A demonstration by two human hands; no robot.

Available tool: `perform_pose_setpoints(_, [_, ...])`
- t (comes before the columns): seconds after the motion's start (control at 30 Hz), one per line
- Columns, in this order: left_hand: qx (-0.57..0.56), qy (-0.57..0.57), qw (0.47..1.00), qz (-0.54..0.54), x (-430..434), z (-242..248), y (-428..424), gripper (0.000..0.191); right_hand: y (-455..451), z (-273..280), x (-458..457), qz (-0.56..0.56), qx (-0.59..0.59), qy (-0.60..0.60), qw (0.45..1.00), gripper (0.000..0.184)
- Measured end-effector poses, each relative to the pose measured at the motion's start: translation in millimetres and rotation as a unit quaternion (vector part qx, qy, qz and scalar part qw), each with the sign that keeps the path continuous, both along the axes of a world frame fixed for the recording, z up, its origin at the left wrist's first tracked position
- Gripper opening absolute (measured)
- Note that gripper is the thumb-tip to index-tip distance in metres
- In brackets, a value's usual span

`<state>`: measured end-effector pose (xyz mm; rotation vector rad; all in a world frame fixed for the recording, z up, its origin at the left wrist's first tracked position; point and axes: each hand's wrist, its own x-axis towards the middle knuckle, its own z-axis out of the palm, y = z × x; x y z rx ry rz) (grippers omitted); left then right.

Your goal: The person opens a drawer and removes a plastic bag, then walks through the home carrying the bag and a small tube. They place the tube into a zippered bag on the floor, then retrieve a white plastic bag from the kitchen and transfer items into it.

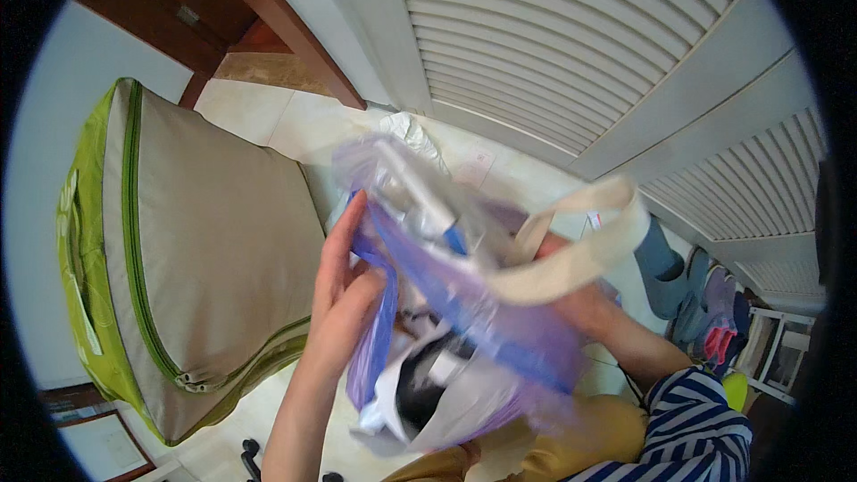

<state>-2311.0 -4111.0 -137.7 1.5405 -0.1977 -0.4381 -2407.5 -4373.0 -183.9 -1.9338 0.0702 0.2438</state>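
A translucent purple plastic bag (pixel 462 301) with a blue drawstring band spreads before me, its mouth gaping. My left hand (pixel 348 281) grips the rim by the blue band, thumb and forefinger hooked around it. Inside lie a white bag or wrapper with a black thing (pixel 428 381) in it. Clear plastic packaging (pixel 415 187), blurred by motion, shows across the upper part. On the right, my right hand (pixel 556 251) is at the bag's side behind a looped cream fabric strap (pixel 569 274); its fingertips are hidden, and what they grip is unclear.
A large beige and green zipped storage bag (pixel 221 241) stands at left. White louvred doors (pixel 556 40) rise ahead. Crumpled white plastic (pixel 412 130) lies on the tiled floor (pixel 248 104). Slippers (pixel 659 268) and a white rack (pixel 780 348) are at right.
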Motion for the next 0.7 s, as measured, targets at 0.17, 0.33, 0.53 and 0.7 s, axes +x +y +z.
perform_pose_setpoints(0.17, [0.082,0.064,0.992,0.076,9.9,4.1,17.1,0.070,22.1,7.5,-25.9,0.120,0.079,-0.122,0.982,0.041])
perform_pose_setpoints(0.33, [0.312,0.022,0.950,0.020,30.4,-19.4,40.4,0.075,40.8,15.3,-31.2,0.099,0.137,-0.162,0.972,0.028])
perform_pose_setpoints(0.53, [0.294,0.227,0.925,-0.082,38.2,-34.9,77.8,0.041,34.7,9.2,-37.6,0.114,0.155,-0.159,0.968,0.041])
perform_pose_setpoints(0.7, [0.271,0.074,0.958,0.059,13.6,-29.7,84.4,0.017,9.4,18.2,-39.3,0.110,-0.017,-0.119,0.987,0.056])
